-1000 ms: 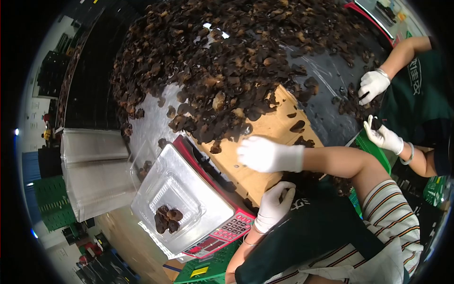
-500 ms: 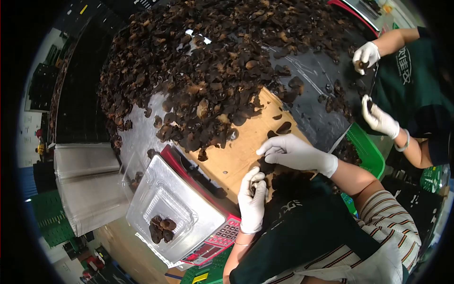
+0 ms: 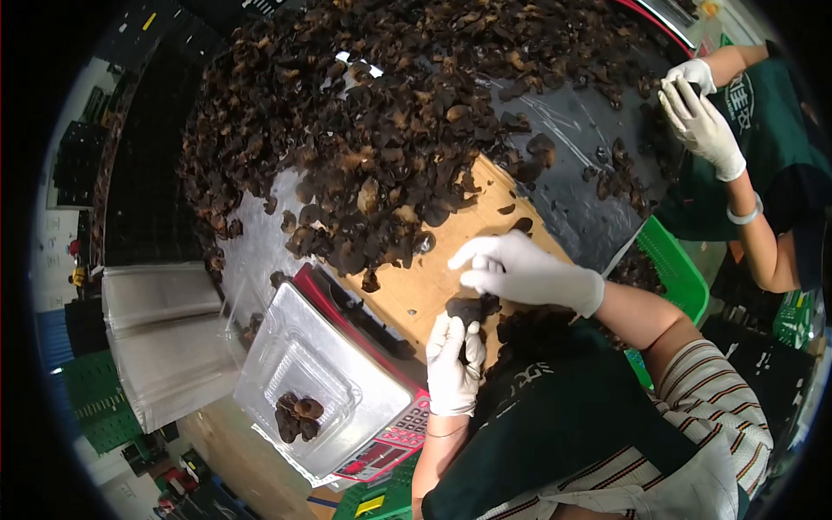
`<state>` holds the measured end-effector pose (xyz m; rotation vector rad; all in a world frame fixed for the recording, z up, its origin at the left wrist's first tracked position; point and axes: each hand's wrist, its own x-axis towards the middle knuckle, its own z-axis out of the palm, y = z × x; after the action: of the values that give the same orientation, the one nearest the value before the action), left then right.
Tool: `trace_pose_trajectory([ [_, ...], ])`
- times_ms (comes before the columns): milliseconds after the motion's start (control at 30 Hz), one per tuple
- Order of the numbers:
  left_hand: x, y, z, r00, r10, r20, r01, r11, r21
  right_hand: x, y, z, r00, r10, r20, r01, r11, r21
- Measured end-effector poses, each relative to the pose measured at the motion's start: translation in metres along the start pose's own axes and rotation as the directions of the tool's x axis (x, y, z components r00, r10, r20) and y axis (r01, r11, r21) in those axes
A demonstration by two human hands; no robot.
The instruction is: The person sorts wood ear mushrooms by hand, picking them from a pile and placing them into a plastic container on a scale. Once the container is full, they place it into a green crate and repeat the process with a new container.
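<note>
My left hand, in a white glove, is closed on a dark mushroom piece just above the cardboard's lower edge. Over the cardboard, my right hand, also gloved, has its thumb and forefinger apart with nothing between them. More dark pieces lie under and beside the right wrist. A large heap of dark, brown-edged mushroom pieces spreads beyond the cardboard. On the scale to the left sits a clear plastic tray holding several pieces.
Stacked clear plastic trays stand left of the scale. At the right, a co-worker's gloved hands meet near the table edge. A green crate stands between us, and another green crate lies below the scale.
My left hand has closed on a dark piece and moved slightly left and down. My right hand has shifted left and opened. The co-worker's hands have come together.
</note>
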<state>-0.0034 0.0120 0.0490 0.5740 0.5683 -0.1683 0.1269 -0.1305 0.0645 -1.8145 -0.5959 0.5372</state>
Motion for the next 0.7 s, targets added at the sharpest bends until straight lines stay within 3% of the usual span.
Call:
trace_pose_trajectory([
  [67,-0.001,-0.001,0.001,0.998,0.053,-0.025,-0.048,0.987,0.151,0.012,-0.003,-0.011,0.992,0.065,-0.111,-0.062,0.998,0.027],
  [133,0.0,-0.003,0.003,0.996,0.09,-0.008,-0.082,0.946,0.315,0.034,0.008,-0.026,0.936,-0.197,-0.291,0.128,0.963,-0.238],
  [200,0.0,-0.008,0.005,0.994,0.102,0.039,-0.109,0.871,0.48,0.057,0.044,-0.033,0.772,-0.517,-0.369,0.281,0.799,-0.532],
  [267,-0.002,-0.011,0.01,0.996,0.068,0.05,-0.084,0.864,0.497,0.062,0.053,-0.026,0.863,-0.442,-0.247,0.137,0.673,-0.727],
  [367,-0.003,-0.015,0.005,0.999,0.044,0.032,-0.054,0.822,0.566,0.037,0.065,0.004,0.849,-0.523,-0.074,0.342,0.652,-0.676],
  [400,-0.003,-0.016,0.002,0.996,0.083,0.032,-0.083,0.738,0.669,0.026,0.07,0.008,0.85,-0.52,0.09,0.44,0.603,-0.665],
  [467,-0.002,-0.021,-0.004,0.987,0.155,0.044,-0.121,0.539,0.834,0.002,0.056,0.01,0.842,-0.479,0.248,0.52,0.6,-0.608],
  [567,-0.007,-0.012,0.007,0.942,0.308,0.134,-0.231,0.303,0.925,-0.029,0.04,0.001,0.897,-0.409,0.168,0.378,0.512,-0.771],
  [600,-0.006,-0.009,0.008,0.925,0.344,0.16,-0.248,0.23,0.941,-0.036,0.029,-0.006,0.95,-0.309,0.048,0.237,0.61,-0.756],
  [633,-0.001,-0.007,0.01,0.844,0.432,0.317,-0.368,0.038,0.929,-0.042,0.032,-0.01,0.962,-0.274,0.005,0.19,0.652,-0.734],
  [667,0.002,-0.007,0.007,0.815,0.45,0.366,-0.388,-0.046,0.921,-0.052,0.036,-0.015,0.971,-0.236,-0.038,0.141,0.692,-0.709],
  [700,0.007,-0.009,0.006,0.784,0.459,0.417,-0.394,-0.15,0.907,-0.058,0.042,-0.019,0.959,-0.284,0.014,0.22,0.709,-0.67],
])
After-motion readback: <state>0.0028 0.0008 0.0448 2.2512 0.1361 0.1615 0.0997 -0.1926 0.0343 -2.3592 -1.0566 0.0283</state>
